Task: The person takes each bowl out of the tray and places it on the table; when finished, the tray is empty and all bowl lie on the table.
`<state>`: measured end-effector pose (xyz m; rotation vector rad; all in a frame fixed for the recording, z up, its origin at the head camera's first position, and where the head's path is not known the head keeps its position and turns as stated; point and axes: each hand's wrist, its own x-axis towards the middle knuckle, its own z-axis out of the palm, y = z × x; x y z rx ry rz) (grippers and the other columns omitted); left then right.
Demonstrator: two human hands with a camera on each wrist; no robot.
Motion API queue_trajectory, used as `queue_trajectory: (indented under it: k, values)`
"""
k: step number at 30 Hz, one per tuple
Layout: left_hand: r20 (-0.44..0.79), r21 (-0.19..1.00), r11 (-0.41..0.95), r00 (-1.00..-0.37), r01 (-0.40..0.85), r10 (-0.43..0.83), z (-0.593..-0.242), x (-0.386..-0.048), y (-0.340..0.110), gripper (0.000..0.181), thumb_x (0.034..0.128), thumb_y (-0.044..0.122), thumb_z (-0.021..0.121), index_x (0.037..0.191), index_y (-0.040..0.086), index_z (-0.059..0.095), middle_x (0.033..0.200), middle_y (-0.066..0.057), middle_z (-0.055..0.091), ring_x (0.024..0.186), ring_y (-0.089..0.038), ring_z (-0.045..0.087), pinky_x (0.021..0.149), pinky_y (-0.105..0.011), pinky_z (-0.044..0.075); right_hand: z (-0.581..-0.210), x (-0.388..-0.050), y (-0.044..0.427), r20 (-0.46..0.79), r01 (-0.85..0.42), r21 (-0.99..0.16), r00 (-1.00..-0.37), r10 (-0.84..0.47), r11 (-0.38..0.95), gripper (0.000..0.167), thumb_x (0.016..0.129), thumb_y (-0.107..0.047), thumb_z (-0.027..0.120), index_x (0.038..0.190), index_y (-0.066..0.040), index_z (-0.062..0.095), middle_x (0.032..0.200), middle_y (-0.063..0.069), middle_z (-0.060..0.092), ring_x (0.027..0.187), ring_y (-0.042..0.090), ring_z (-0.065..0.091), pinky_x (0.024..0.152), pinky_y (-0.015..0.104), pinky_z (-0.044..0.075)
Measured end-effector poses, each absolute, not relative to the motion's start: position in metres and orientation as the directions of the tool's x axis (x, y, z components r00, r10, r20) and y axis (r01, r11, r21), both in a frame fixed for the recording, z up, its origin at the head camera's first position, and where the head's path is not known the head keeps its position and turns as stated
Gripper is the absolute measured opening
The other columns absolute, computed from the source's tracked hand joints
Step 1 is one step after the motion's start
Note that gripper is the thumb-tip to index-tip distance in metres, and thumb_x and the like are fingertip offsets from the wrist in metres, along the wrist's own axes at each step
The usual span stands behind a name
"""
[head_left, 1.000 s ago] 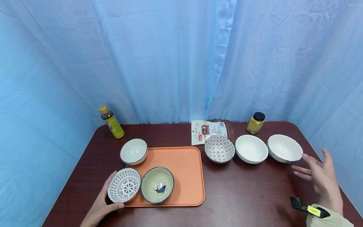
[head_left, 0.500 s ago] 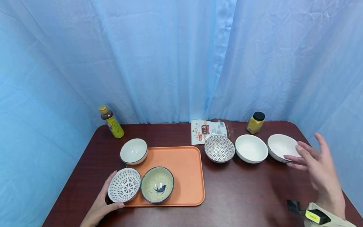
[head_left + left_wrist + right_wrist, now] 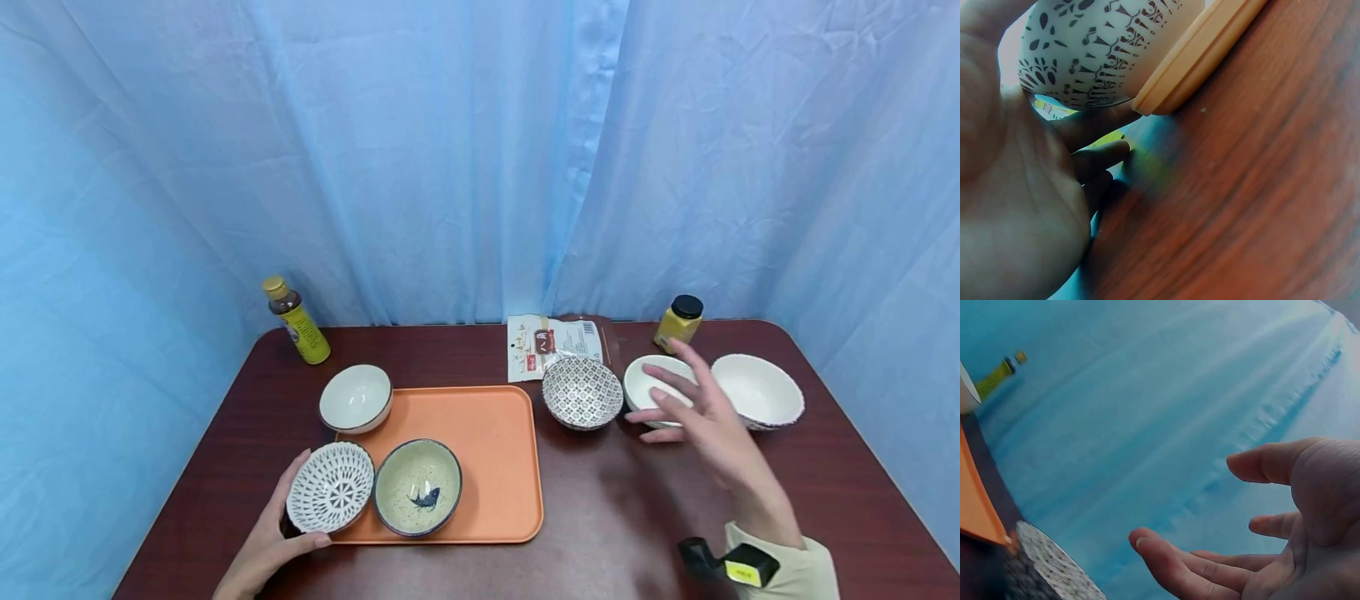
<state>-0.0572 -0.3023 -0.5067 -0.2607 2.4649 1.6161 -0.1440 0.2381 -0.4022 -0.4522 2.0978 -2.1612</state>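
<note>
At the orange tray's front left corner, my left hand (image 3: 266,546) holds a white bowl with a dark leaf-like pattern (image 3: 331,487), thumb in front and fingers round its far left side. The left wrist view shows the patterned bowl (image 3: 1104,47) against the tray's edge (image 3: 1179,69), with several fingers (image 3: 1104,156) lower down. My right hand (image 3: 712,433) is in the air with fingers spread, holding nothing. In the head view it partly covers a plain white bowl (image 3: 648,385). To that bowl's left is a bowl with a dark lattice pattern (image 3: 582,393).
The orange tray (image 3: 498,467) bears a greenish bowl with a blue fish (image 3: 417,487). A dark-rimmed white bowl (image 3: 356,398) overlaps its back left corner. Farther back are a yellow-labelled bottle (image 3: 302,329), a white packet (image 3: 551,343) and a black-lidded jar (image 3: 678,323). Another white bowl (image 3: 759,390) stands far right.
My right hand has moved left from beside the far right white bowl to in front of the plain white one. My left hand keeps its hold on the patterned bowl.
</note>
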Motion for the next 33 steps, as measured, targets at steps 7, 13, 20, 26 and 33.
queue_trajectory:
  k: [7, 13, 20, 26, 33]
  values:
    - [-0.226, 0.894, 0.388, -0.973, -0.225, -0.042, -0.507, -0.057, -0.303, 0.116, 0.0762, 0.013, 0.082, 0.163, 0.023, 0.005, 0.17, -0.011, 0.008, 0.151, -0.036, 0.01, 0.115, -0.067, 0.013, -0.406, -0.141, 0.188, 0.073, -0.095, -0.994, -0.935, -0.346, 0.047, 0.067, 0.105, -0.009, 0.048, 0.161, -0.019, 0.013, 0.148, 0.014, 0.047, 0.086, 0.016, 0.076, 0.067, 0.043, 0.062]
    - [-0.249, 0.886, 0.393, -0.967, -0.247, -0.046, -0.507, -0.058, -0.302, 0.117, 0.0767, 0.015, 0.083, 0.163, 0.024, 0.004, 0.17, -0.011, 0.006, 0.152, -0.036, 0.008, 0.115, -0.069, 0.014, -0.42, -0.138, 0.146, -0.022, -0.006, -0.998, -0.911, -0.412, 0.066, 0.072, 0.101, -0.012, 0.056, 0.16, -0.015, 0.015, 0.155, 0.036, 0.031, 0.087, 0.023, 0.075, 0.068, 0.045, 0.062]
    - [-0.277, 0.87, 0.411, -0.959, -0.274, -0.054, -0.506, -0.058, -0.303, 0.118, 0.077, 0.017, 0.083, 0.163, 0.025, 0.002, 0.17, -0.011, 0.005, 0.153, -0.037, 0.006, 0.115, -0.07, 0.013, -0.442, -0.129, 0.107, -0.081, 0.049, -0.996, -0.85, -0.52, 0.075, 0.07, 0.1, -0.017, 0.059, 0.16, -0.018, 0.021, 0.154, 0.036, 0.032, 0.091, 0.043, 0.071, 0.065, 0.042, 0.062]
    - [-0.28, 0.867, 0.415, -0.959, -0.274, -0.049, -0.507, -0.058, -0.304, 0.118, 0.0783, 0.017, 0.083, 0.163, 0.027, 0.001, 0.17, -0.011, 0.004, 0.153, -0.038, 0.006, 0.115, -0.071, 0.013, -0.462, -0.126, 0.082, -0.165, 0.152, -0.986, -0.815, -0.555, 0.07, 0.071, 0.1, -0.018, 0.06, 0.16, -0.02, 0.022, 0.156, 0.034, 0.032, 0.09, 0.043, 0.072, 0.065, 0.036, 0.06]
    - [-0.273, 0.872, 0.412, -0.961, -0.266, -0.043, -0.508, -0.057, -0.305, 0.117, 0.0785, 0.016, 0.082, 0.163, 0.027, 0.002, 0.17, -0.012, 0.004, 0.152, -0.037, 0.006, 0.116, -0.07, 0.011, -0.483, -0.122, 0.055, -0.22, 0.234, -0.971, -0.78, -0.586, 0.054, 0.075, 0.098, -0.02, 0.063, 0.16, -0.018, 0.021, 0.156, 0.033, 0.031, 0.082, 0.031, 0.074, 0.06, 0.035, 0.059]
